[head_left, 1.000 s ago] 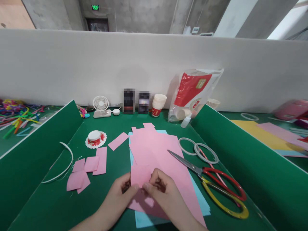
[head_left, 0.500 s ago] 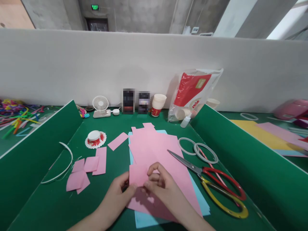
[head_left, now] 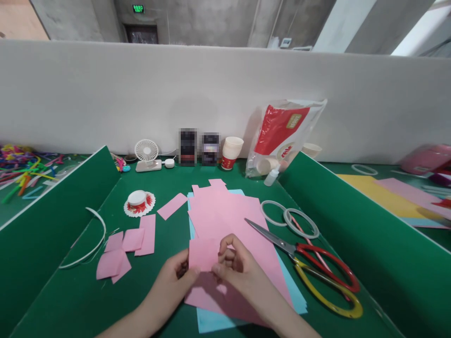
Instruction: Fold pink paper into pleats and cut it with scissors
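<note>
A small pink paper piece is held up above the large pink sheets, which lie over light blue sheets. My left hand pinches its lower left part between thumb and fingers. At its right edge, my right hand has curled fingers, with the thumb at the lower right corner. Right of the sheets lie big scissors with one red and one yellow handle, blades apart. Several cut pink pieces lie to the left, some overlapping.
Tape rings lie beside the right green divider. A red-and-white lidded item, a small fan, paper cups, a glue bottle and a plastic bag stand further back. A white curved strip is at left.
The fingers of my right hand have shifted slightly right along the small paper's edge. My left hand keeps its hold, and the things on the table lie as before.
</note>
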